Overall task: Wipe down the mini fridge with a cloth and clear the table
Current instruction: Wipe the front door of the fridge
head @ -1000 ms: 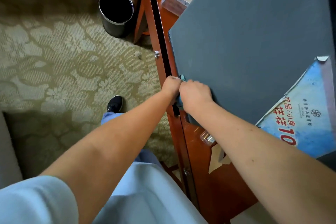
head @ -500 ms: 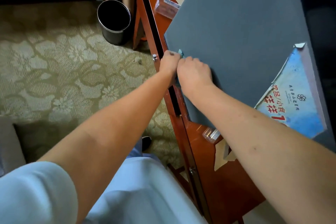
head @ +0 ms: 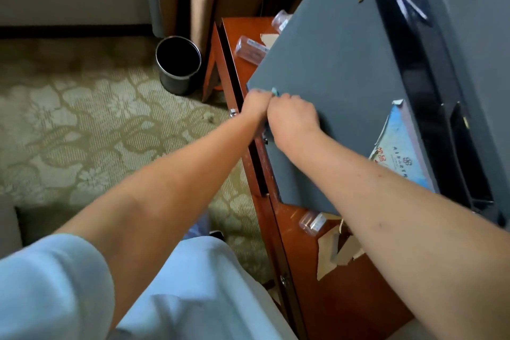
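Both our left hand (head: 255, 103) and right hand (head: 292, 116) bunch the cloth (head: 274, 91) at the mini fridge (head: 331, 77) door's near corner; unwiped door face stretches away up-right.

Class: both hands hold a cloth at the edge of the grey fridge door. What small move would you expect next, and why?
Probably a slide of the cloth further along the door edge toward its far corner. The left hand and right hand grip it together against that edge, and the stretch beyond them looks not yet reached.
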Available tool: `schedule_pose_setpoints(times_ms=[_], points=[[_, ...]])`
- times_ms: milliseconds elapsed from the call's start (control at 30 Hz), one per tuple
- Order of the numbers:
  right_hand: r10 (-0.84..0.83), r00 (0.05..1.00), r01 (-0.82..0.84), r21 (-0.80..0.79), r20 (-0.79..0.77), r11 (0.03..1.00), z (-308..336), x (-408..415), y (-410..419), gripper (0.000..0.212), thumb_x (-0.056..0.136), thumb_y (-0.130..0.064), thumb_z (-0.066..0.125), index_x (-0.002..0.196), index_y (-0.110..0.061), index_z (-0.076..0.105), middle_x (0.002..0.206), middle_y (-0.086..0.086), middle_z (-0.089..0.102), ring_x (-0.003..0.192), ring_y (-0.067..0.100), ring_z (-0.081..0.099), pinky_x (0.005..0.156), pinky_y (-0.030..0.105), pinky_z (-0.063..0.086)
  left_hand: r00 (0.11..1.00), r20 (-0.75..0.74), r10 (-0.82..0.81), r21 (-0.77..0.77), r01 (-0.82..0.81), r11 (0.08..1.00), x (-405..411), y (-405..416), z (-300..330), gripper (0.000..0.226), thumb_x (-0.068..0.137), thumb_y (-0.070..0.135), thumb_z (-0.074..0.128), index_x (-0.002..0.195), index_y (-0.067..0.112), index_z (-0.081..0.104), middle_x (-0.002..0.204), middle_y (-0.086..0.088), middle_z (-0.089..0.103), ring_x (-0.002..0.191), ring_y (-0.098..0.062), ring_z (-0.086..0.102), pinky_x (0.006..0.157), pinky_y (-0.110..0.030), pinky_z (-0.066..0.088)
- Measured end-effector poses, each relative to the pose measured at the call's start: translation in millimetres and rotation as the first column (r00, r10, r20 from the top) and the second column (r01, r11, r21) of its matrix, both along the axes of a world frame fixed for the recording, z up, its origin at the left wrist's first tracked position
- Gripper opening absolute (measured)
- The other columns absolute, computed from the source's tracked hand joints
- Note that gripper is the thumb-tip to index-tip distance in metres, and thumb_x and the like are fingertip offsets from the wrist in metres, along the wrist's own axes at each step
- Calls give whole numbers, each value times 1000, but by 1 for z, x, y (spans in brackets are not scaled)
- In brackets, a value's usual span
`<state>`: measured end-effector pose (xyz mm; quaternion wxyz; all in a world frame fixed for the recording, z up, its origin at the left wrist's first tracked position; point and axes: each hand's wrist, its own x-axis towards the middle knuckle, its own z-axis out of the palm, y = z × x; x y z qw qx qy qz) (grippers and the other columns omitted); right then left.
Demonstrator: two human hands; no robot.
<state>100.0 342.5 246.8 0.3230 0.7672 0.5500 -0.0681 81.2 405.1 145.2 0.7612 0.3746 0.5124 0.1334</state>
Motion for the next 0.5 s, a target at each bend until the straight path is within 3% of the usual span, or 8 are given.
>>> schedule_pose_setpoints(times_ms=[33, 100, 200, 300, 367, 433, 500], points=[[17, 1000, -18, 58, 25, 998, 13, 1, 13, 45, 95, -8, 63, 138, -6, 51, 136, 12, 56, 125, 27, 56, 96, 38, 50, 999, 28, 25, 36, -27, 999, 1, 19, 18, 15, 102, 12, 51, 92, 8, 62, 76, 0, 53, 67, -13, 52, 75, -36, 54], [27, 997, -38, 167, 69, 985, 39, 5, 34, 44, 95, -7, 63, 138, -6, 51, 135, 13, 56, 124, 28, 56, 95, 39, 50, 995, 71, 68, 102, -75, 992, 5, 47, 49, 24, 100, 10, 53, 116, -5, 63, 75, -1, 54, 67, -13, 54, 72, -37, 56], [35, 992, -63, 243, 118, 968, 59, 9, 45, 48, 95, -8, 65, 140, -5, 48, 135, 15, 55, 123, 29, 56, 93, 40, 50, 985, 125, 117, 176, -138, 975, 6, 63, 74, 4, 96, 10, 58, 96, 12, 61, 86, -6, 63, 79, -17, 63, 65, -30, 50], [53, 993, -75, 220, 104, 973, 45, 7, 35, 46, 95, -7, 64, 139, -4, 48, 133, 16, 56, 121, 30, 56, 91, 40, 51, 988, 104, 112, 193, -131, 972, 2, 50, 64, 8, 96, 11, 57, 91, 16, 56, 87, -3, 64, 77, -13, 62, 59, -23, 49], [59, 996, -70, 169, 68, 983, 21, 4, 16, 43, 96, -5, 61, 137, -4, 49, 132, 15, 56, 121, 30, 56, 91, 40, 51, 995, 48, 86, 146, -92, 985, 5, 29, 27, 2, 94, 14, 57, 96, 15, 57, 93, -5, 66, 82, -18, 65, 68, -30, 54], [36, 999, -38, 92, 17, 995, -10, 1, -10, 41, 97, -4, 58, 137, -5, 49, 133, 14, 56, 121, 29, 57, 91, 40, 51, 998, -50, 45, 71, -42, 997, 7, -2, -23, 15, 87, 23, 57, 99, 15, 58, 104, -13, 69, 96, -30, 68, 86, -44, 57], [22, 999, -22, 5, -26, 1000, -39, -4, -43, 40, 98, -4, 56, 137, -5, 50, 132, 13, 57, 121, 29, 57, 90, 39, 51, 992, -123, 1, -15, -3, 1000, 4, -44, -64, 23, 82, 30, 54, 100, 16, 57, 109, -15, 68, 103, -35, 67, 93, -48, 55]])
